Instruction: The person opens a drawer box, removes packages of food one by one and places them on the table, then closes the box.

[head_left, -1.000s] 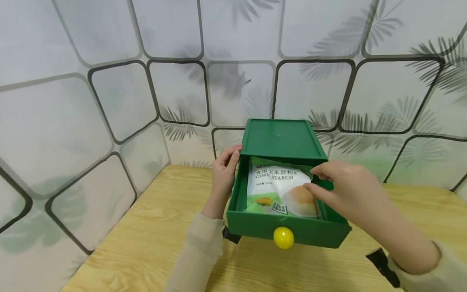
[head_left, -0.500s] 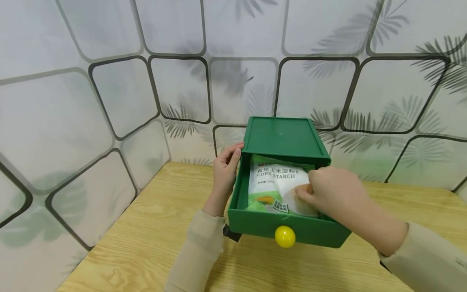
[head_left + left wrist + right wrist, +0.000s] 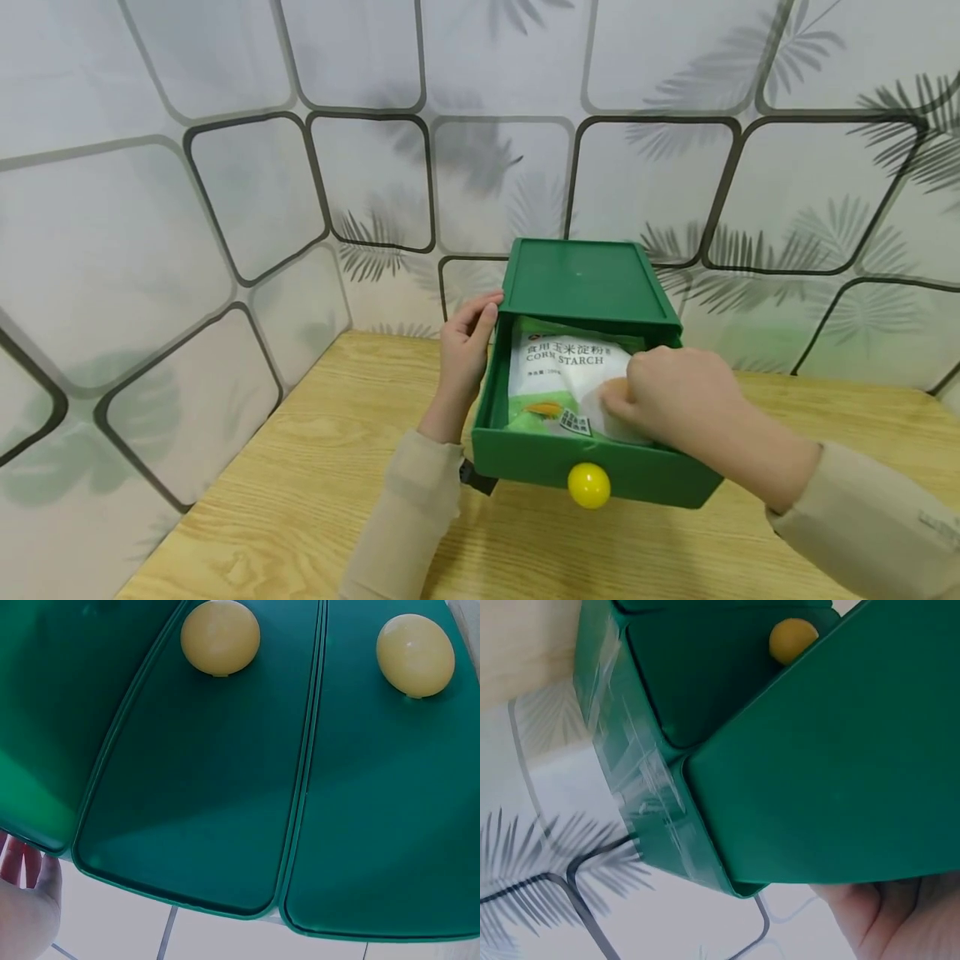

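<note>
A bag of corn starch (image 3: 558, 375), white and green, lies face up in the pulled-out top drawer (image 3: 525, 457) of a green drawer cabinet (image 3: 585, 279). My right hand (image 3: 684, 390) reaches over the drawer's right wall and grips the bag's right side, thumb on its front; the fingertips are hidden. In the right wrist view, part of that hand (image 3: 892, 919) shows beyond the drawer's side. My left hand (image 3: 463, 346) rests against the cabinet's left side with fingers extended. The left wrist view shows its fingers (image 3: 49, 877) beside the green edge.
A round yellow knob (image 3: 588, 486) sits on the drawer front. Two lower drawers with yellow knobs (image 3: 220, 637) appear in the left wrist view. The cabinet stands on a wood-grain table (image 3: 300, 467), with a patterned wall covering (image 3: 495, 192) behind and left.
My right hand has moved left and down from the bag's right edge into the drawer, closing over the bag's right side. The left hand stays against the cabinet.
</note>
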A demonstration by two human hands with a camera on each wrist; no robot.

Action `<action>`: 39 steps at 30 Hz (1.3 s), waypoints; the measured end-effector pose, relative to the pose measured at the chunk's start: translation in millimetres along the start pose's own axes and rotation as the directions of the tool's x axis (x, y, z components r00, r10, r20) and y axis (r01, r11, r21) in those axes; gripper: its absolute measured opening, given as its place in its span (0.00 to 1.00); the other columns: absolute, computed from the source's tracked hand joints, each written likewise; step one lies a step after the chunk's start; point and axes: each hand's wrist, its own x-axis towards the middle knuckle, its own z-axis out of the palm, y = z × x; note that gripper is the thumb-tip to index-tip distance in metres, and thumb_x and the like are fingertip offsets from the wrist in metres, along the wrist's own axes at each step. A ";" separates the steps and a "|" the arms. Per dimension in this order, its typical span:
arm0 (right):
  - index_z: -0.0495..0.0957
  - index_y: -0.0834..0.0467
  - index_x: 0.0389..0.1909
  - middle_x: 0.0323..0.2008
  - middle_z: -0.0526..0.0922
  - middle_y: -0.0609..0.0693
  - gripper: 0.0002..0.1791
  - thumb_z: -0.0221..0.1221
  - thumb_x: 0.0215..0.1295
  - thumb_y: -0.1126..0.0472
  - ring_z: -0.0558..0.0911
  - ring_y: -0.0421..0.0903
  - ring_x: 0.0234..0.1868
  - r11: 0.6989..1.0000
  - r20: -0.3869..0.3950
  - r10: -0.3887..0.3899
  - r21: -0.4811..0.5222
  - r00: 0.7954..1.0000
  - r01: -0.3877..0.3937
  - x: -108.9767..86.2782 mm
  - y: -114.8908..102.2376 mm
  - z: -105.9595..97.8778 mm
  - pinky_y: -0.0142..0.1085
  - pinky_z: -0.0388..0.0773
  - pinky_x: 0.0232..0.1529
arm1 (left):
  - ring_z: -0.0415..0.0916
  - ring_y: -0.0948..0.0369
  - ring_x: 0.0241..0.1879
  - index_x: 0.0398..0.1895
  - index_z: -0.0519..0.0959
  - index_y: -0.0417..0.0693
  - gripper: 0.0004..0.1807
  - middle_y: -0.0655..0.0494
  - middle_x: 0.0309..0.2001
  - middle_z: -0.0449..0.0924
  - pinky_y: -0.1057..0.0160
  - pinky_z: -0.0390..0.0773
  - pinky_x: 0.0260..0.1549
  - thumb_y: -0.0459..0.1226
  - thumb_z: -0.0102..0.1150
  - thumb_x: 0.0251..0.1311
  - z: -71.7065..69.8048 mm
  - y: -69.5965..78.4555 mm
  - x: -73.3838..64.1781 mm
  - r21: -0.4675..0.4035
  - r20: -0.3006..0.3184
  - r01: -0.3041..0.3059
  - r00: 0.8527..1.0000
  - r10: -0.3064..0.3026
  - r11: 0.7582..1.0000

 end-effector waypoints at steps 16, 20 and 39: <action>0.60 0.56 0.12 0.11 0.55 0.45 0.19 0.54 0.59 0.57 0.51 0.40 0.13 0.778 0.323 0.075 0.573 0.943 -0.258 8.3 -3.9 -4.7 0.32 0.52 0.16 | 0.70 0.55 0.49 0.46 0.73 0.27 0.14 0.41 0.48 0.73 0.60 0.70 0.48 0.30 0.47 0.62 -0.4 3.5 -1.6 0.016 -0.006 -0.016 1.000 0.016 1.000; 0.69 0.64 0.28 0.21 0.65 0.49 0.13 0.51 0.63 0.57 0.58 0.42 0.17 0.533 0.491 0.039 0.727 0.870 -0.434 8.6 -5.0 -4.8 0.35 0.61 0.21 | 0.70 0.55 0.50 0.47 0.73 0.27 0.14 0.41 0.48 0.73 0.60 0.69 0.49 0.31 0.47 0.63 -0.2 4.6 -2.1 0.015 -0.008 -0.012 1.000 0.012 1.000; 0.71 0.69 0.39 0.23 0.73 0.50 0.14 0.54 0.61 0.60 0.55 0.39 0.12 0.294 0.470 -0.006 0.845 0.883 -0.448 9.6 7.9 5.4 0.30 0.55 0.15 | 0.71 0.55 0.48 0.46 0.74 0.26 0.13 0.39 0.47 0.73 0.60 0.70 0.47 0.29 0.47 0.62 3.7 5.3 -1.8 0.002 -0.013 -0.006 1.000 0.006 1.000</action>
